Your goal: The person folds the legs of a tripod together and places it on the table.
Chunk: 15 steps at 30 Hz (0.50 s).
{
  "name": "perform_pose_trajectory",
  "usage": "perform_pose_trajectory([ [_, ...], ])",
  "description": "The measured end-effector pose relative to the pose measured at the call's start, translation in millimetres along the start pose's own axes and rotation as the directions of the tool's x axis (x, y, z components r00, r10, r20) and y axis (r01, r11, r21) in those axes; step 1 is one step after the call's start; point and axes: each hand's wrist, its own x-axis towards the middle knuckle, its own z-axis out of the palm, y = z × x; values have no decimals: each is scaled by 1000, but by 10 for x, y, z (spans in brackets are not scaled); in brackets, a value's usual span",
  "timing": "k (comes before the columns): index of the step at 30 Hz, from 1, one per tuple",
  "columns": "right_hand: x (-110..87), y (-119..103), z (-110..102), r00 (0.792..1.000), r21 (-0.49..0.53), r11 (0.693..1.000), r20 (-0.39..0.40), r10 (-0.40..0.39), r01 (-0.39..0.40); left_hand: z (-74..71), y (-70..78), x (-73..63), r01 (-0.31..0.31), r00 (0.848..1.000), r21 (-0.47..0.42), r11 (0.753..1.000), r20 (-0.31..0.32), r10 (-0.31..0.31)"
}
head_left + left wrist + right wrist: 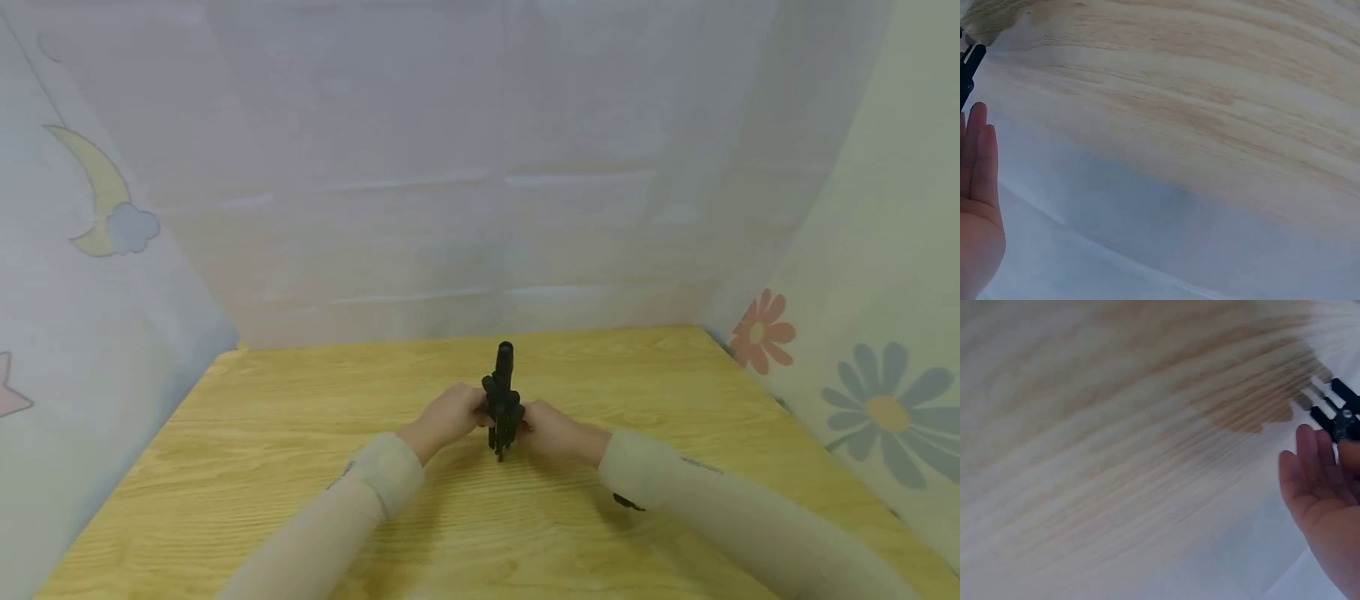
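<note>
A black jointed stand [504, 392] with a rounded upper arm, side knobs and narrow prongs at its lower end is held upright between both hands. My left hand [452, 414] grips it from the left side, fingertips at its middle. From the right, my right hand [551, 427] holds it near the lower part. In the right wrist view, several black prongs [1338, 409] point out beyond the curved fingers [1309, 462], with the thumb against the stand. Only a dark end of the stand [969, 72] shows in the left wrist view, above extended fingers [984, 165].
The wood-grain table [300, 392] spreads beneath both forearms. A pale back wall [480, 208] rises behind it, with side walls bearing a moon [101, 187] on the left and flowers [887, 412] on the right. A small black item [628, 502] sits under the right cuff.
</note>
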Motion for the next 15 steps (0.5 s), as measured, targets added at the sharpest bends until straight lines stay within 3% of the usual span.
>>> perform_pose_trajectory([
  [7, -70, -97, 54, 988, 191, 970, 11, 152, -151, 49, 54, -45, 52, 997, 15, 999, -62, -51],
  [12, -64, -176, 116, 980, 220, 960, -58, 192, -175, 45, 112, -75, 72, 995, 41, 997, -72, -69],
  [15, -69, -185, 137, 975, 219, 960, -95, 201, -176, 47, 151, -96, 52, 997, 116, 992, -66, -44],
])
